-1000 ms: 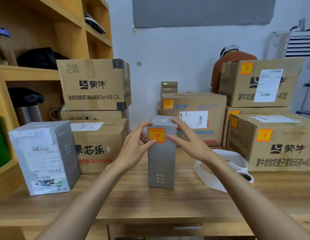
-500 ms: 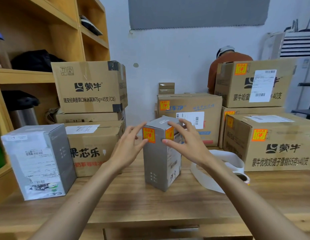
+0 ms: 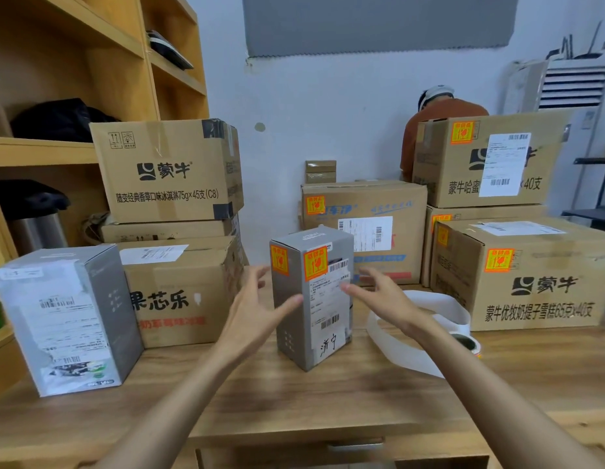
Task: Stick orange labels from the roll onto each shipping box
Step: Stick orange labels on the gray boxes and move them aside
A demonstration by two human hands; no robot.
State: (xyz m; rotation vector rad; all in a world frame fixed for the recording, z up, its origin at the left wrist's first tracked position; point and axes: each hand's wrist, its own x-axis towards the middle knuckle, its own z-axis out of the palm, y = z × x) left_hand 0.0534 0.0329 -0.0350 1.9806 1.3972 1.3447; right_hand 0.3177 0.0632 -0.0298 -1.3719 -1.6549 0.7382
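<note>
tall grey box (image 3: 291, 330) stood upright at centre of table (image 3: 328, 401), one corner turned near. two orange labels (image 3: 315, 264) stuck near its top, one on each seen face. left hand (image 3: 257, 309) spread wide, thumb at left face. right hand (image 3: 385, 296) spread wide, fingertip at right face. label roll (image 3: 465, 341) laid just right. second grey box (image 3: 67, 316) at left. five more orange labels counted on brown cartons (image 3: 531, 292) at far right. since one second ago: box turned, second label and white shipping label shown, hands lowered from top.
</note>
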